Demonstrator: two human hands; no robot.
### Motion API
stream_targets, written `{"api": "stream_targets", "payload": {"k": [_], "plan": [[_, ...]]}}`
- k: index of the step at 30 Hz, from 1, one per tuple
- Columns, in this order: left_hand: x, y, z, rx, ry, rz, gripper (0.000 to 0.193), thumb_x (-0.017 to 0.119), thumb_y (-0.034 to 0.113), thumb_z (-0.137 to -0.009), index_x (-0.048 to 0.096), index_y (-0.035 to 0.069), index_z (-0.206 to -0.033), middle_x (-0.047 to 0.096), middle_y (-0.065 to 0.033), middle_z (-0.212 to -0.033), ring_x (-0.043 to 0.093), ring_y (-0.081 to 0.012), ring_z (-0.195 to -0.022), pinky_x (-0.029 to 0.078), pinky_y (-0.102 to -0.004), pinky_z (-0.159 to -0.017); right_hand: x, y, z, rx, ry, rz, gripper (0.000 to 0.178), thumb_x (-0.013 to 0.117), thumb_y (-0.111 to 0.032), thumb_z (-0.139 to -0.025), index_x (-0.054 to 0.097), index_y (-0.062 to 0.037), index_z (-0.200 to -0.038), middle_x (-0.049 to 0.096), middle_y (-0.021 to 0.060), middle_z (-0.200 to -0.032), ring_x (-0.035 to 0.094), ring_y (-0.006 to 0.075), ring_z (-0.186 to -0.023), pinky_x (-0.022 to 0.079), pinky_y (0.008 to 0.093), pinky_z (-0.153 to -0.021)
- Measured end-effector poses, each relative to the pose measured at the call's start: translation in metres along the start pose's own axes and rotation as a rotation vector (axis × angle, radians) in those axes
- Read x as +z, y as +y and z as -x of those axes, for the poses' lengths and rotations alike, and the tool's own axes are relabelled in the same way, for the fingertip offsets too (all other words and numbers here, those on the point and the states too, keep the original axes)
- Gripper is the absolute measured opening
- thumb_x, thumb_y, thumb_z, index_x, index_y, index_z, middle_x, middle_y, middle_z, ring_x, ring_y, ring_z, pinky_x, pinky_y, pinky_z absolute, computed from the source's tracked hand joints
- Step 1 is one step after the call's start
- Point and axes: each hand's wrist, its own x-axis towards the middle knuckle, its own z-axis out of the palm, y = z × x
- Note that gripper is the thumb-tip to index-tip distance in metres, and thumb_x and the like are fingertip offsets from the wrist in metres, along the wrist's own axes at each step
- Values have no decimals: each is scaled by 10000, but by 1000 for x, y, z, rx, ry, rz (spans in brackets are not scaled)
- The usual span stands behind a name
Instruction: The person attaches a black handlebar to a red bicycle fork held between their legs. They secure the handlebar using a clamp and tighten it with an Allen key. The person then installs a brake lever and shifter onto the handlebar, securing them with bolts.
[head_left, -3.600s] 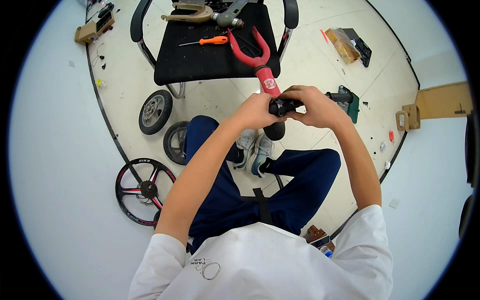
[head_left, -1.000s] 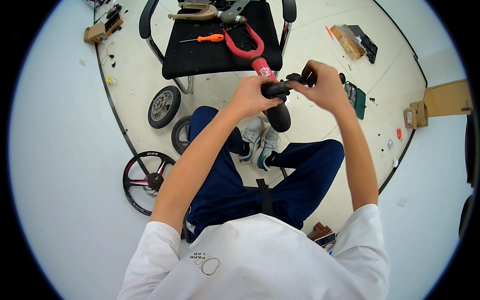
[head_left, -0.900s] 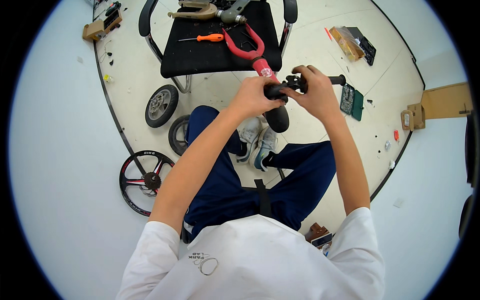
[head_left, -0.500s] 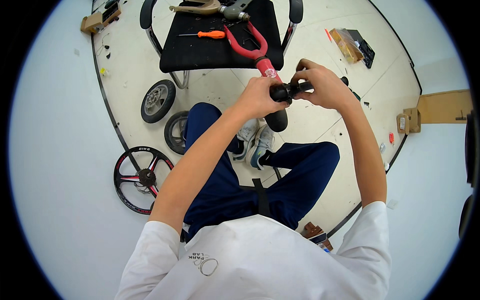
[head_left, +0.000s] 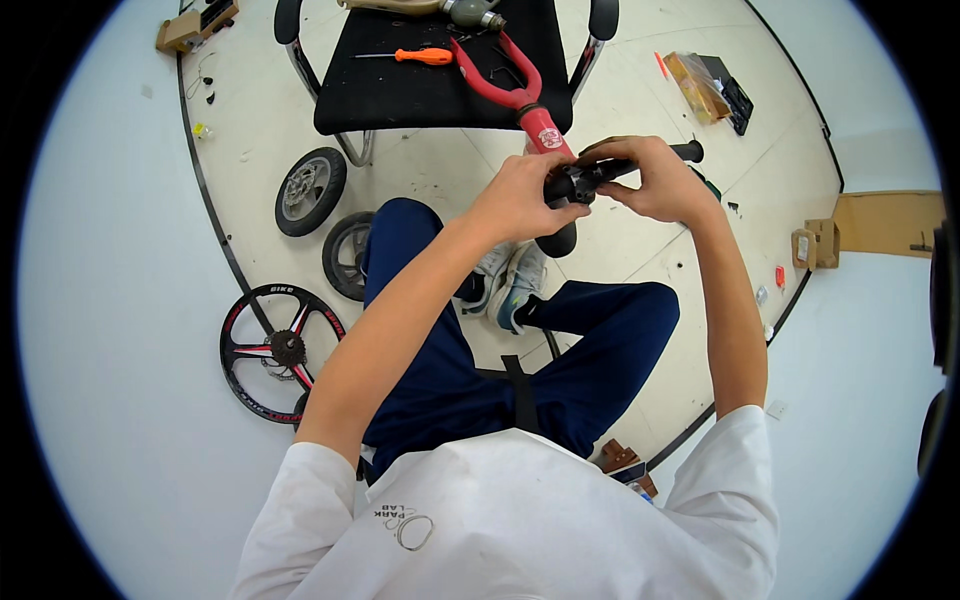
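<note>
The bar [head_left: 583,184] is black, and my left hand [head_left: 525,195] is closed round one end. My right hand [head_left: 648,180] grips it too, just beside, so both are clamped on it. It is above the floor [head_left: 640,245], near the front of the black chair [head_left: 400,95]. The floor has pale tiles and the walls [head_left: 120,300] are white. I count one red fork [head_left: 522,98], its prongs on the chair, one orange screwdriver [head_left: 425,57] there too, three wheels [head_left: 310,192] on my left and two shoes [head_left: 522,281] on my feet.
</note>
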Motion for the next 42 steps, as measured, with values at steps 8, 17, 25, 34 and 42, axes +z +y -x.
{"api": "stream_targets", "payload": {"k": [8,17,25,34,42], "plan": [[6,-6,-9,143,18,-31,307,736,241,-850,679,-30,-982,667,-220,-786,647,-389,-753,500,-430,-695,-18,10,-2,82,-122,-66,460,659,99,-750,686,16,-1201,718,143,-1148,693,274,-1055,503,382,-1051],[-4,17,-11,17,-168,-282,321,721,212,-855,639,-57,-1008,663,-258,-855,647,-415,-859,507,-469,-761,-16,15,-7,51,-179,-75,409,666,72,-756,706,-1,-1157,738,152,-1037,701,265,-941,539,354,-926],[2,13,-14,47,-87,-321,297,707,191,-830,645,-62,-972,668,-257,-874,657,-421,-867,528,-476,-784,-4,25,0,-58,-24,-46,451,709,21,-728,675,2,-1177,721,174,-1032,684,305,-944,529,371,-938],[0,31,-19,-91,-244,-494,349,687,250,-827,642,-62,-978,682,-256,-893,676,-411,-900,543,-475,-800,-10,19,3,24,-151,80,555,761,-17,-686,674,-39,-1234,725,159,-1004,680,302,-938,526,384,-886],[2,18,-12,-159,-333,-553,439,616,311,-914,558,-84,-1097,660,-278,-999,659,-433,-950,526,-504,-829,-4,20,7,139,-121,395,301,737,-12,-783,723,-19,-1084,722,157,-969,664,343,-946,519,414,-864]]}}
